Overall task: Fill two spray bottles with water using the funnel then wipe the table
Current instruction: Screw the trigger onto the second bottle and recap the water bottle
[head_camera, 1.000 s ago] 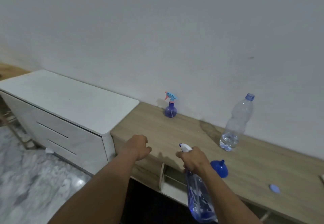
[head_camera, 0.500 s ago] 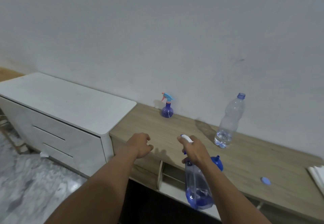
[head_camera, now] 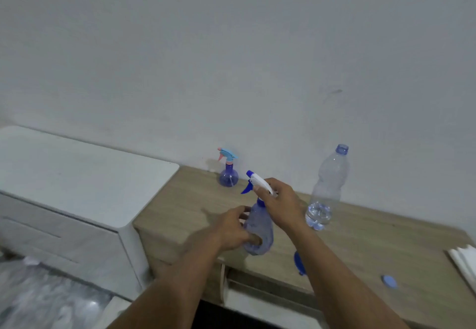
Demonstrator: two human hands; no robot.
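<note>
A tall clear-blue spray bottle (head_camera: 258, 228) with a white and blue trigger head is upright over the wooden table (head_camera: 360, 246). My left hand (head_camera: 234, 228) grips its body and my right hand (head_camera: 279, 200) is closed on its trigger head. A small round blue spray bottle (head_camera: 228, 175) with a light-blue and pink head stands by the wall. A clear water bottle (head_camera: 325, 194), uncapped and holding a little water, stands to the right. The blue funnel (head_camera: 298, 263) lies mostly hidden behind my right forearm.
A blue bottle cap (head_camera: 389, 281) lies on the table's right part. White folded cloth or paper (head_camera: 463, 261) sits at the right edge. A white cabinet (head_camera: 77, 189) adjoins the table on the left. Open shelves show under the table front.
My right hand has lifted the tall spray bottle from below the table edge up over the tabletop. My left hand, shut and empty before, now holds the bottle's body.
</note>
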